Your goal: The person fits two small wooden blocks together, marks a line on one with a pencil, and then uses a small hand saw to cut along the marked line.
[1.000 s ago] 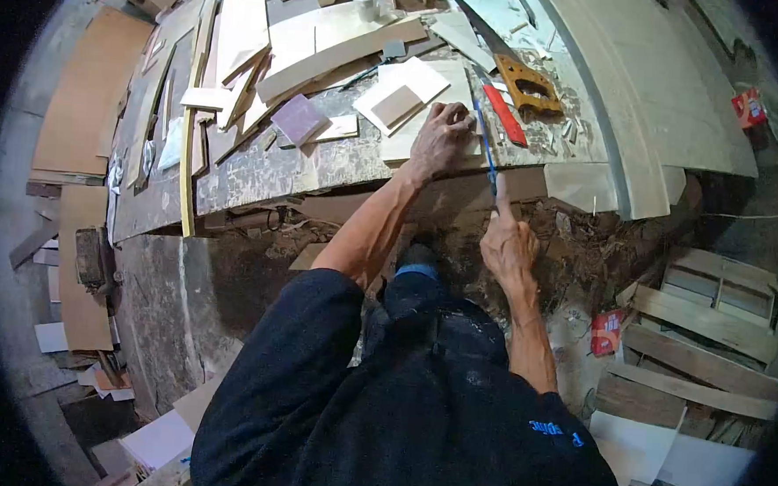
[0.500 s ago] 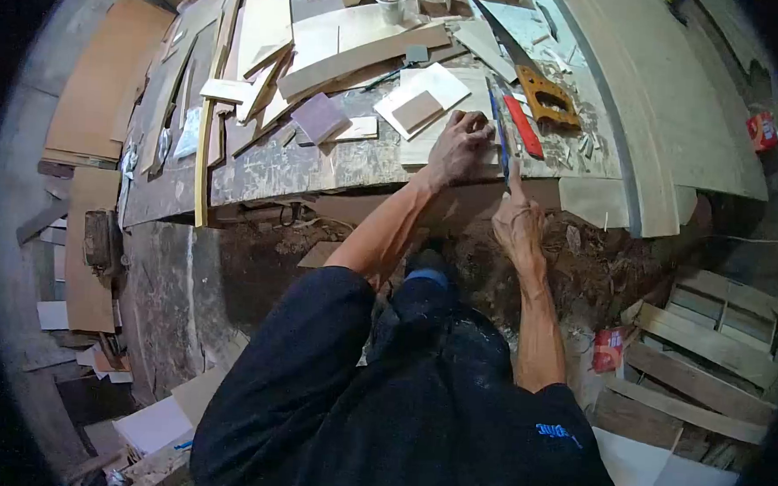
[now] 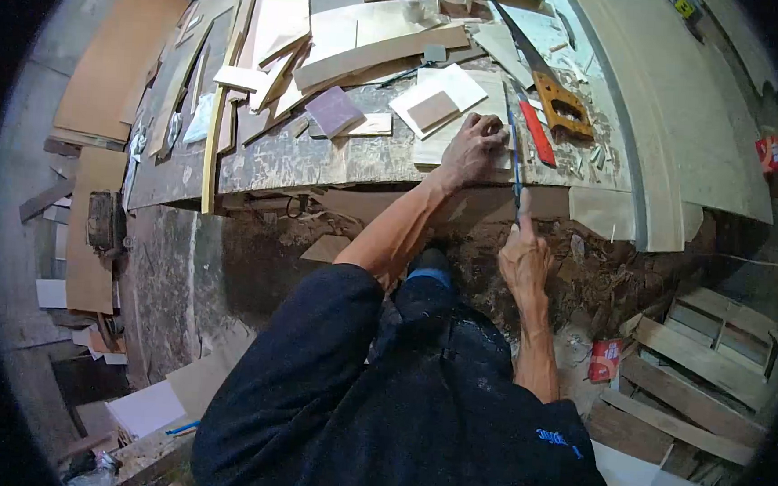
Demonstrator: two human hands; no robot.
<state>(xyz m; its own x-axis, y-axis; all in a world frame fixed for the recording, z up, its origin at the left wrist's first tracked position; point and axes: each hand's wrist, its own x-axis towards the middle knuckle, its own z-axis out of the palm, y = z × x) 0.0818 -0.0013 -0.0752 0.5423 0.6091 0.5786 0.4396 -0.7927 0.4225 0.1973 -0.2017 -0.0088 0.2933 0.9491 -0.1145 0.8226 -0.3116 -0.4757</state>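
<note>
My right hand (image 3: 525, 261) grips a slim blue hacksaw (image 3: 515, 157) at its near end, just off the front edge of the bench, with the index finger stretched along it. The tool is seen nearly edge-on and points away from me. Close beside its left side, my left hand (image 3: 475, 149) rests with curled fingers on a pale board (image 3: 426, 153) at the bench edge. Those fingers press on a small piece that they mostly hide. A red-handled tool (image 3: 536, 135) lies just right of the hacksaw, next to a wooden-handled handsaw (image 3: 562, 104).
Wood offcuts, a purple square block (image 3: 334, 112) and a white cup (image 3: 411, 7) lie about the workbench (image 3: 274, 171). A long grey-edged panel (image 3: 627, 141) runs along the right. Stacked wooden frames (image 3: 710, 335) and a red packet (image 3: 605, 360) are on the floor.
My right hand has drawn the hacksaw back towards my body. My left hand stays on the board. The whole view has shifted slightly.
</note>
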